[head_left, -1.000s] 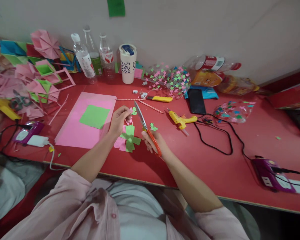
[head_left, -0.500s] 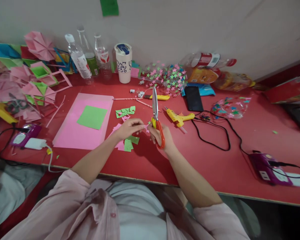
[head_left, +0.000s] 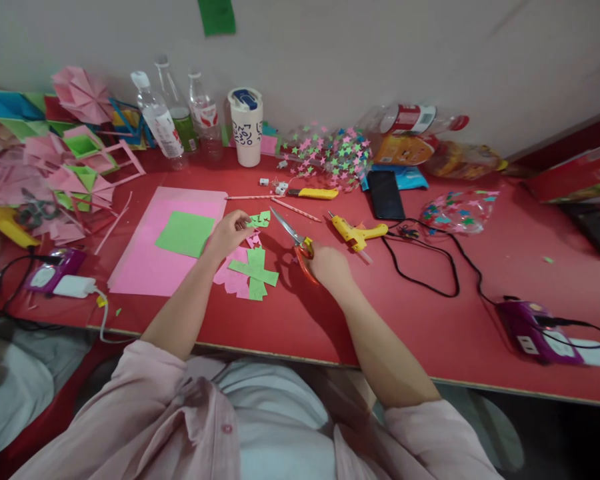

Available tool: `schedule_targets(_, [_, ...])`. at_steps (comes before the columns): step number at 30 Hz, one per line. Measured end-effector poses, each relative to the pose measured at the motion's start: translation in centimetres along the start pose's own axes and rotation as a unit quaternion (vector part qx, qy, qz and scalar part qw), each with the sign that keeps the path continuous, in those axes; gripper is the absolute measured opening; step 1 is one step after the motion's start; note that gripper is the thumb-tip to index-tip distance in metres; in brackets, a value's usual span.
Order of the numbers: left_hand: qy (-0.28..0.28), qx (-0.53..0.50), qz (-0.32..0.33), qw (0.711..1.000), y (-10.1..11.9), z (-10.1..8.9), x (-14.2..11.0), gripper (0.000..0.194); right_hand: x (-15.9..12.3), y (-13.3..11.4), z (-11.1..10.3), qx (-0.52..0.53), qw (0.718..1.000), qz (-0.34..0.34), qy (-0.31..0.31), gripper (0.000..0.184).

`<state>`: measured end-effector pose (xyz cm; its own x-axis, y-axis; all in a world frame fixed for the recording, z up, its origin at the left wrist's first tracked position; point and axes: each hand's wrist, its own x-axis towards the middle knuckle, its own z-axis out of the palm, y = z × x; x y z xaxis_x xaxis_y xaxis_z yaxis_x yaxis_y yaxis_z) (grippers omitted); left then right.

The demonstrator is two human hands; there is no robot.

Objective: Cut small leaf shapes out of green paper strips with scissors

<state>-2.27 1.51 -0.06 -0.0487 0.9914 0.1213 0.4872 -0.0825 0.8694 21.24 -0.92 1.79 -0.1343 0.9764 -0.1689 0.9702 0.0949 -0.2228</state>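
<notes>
My right hand (head_left: 333,270) grips orange-handled scissors (head_left: 290,230), whose blades point up and to the left over the red table. My left hand (head_left: 230,233) has its fingers curled together over the near-left end of a green paper strip (head_left: 261,219) with cut-outs in it. What the fingertips pinch, if anything, is hidden. Just below the strip are small pink paper scraps (head_left: 253,239). Closer to me, crossed green paper strips (head_left: 255,270) lie over pink paper pieces (head_left: 233,277). To the left, a green square sheet (head_left: 185,233) rests on pink sheets (head_left: 145,267).
Behind stand plastic bottles (head_left: 163,127) and a white cup (head_left: 247,130). A yellow cutter (head_left: 317,193), a yellow glue gun (head_left: 355,232), a black phone (head_left: 385,195) and a bag of paper stars (head_left: 347,157) lie at the back right. Another person's arm shows at the far left.
My left hand has gone from beside my right hand back up-left to the green strip. The scissors have swung from upright to tilting left, lower over the table.
</notes>
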Motion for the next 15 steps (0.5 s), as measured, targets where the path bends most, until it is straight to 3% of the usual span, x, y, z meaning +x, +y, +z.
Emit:
schedule_targets(5, [-0.072, 0.177, 0.054, 0.980, -0.8, 0.1, -0.6, 0.036, 0.1, 0.2, -0.5, 0.006, 0.998, 0.018, 0.061, 0.025])
schedule_targets(8, [-0.035, 0.224, 0.055, 0.972, -1.0, 0.1, -0.5, 0.028, 0.3, 0.4, -0.5, 0.030, 0.996, 0.021, 0.078, 0.022])
schedule_targets(11, [-0.006, 0.191, 0.065, 0.979, -0.8, -0.1, -0.2, 0.023, 0.2, 0.2, -0.4, 0.058, 0.994, 0.021, 0.087, 0.019])
schedule_targets(13, [-0.058, 0.132, 0.084, 0.986, -0.4, -0.2, -0.3, 0.022, 0.1, 0.0, -0.4, 0.076, 0.993, 0.018, 0.090, 0.019])
schedule_targets(15, [-0.147, 0.114, 0.083, 0.979, 0.2, 0.1, -0.7, 0.024, -0.1, -0.1, -0.3, 0.082, 0.992, 0.012, 0.090, 0.021])
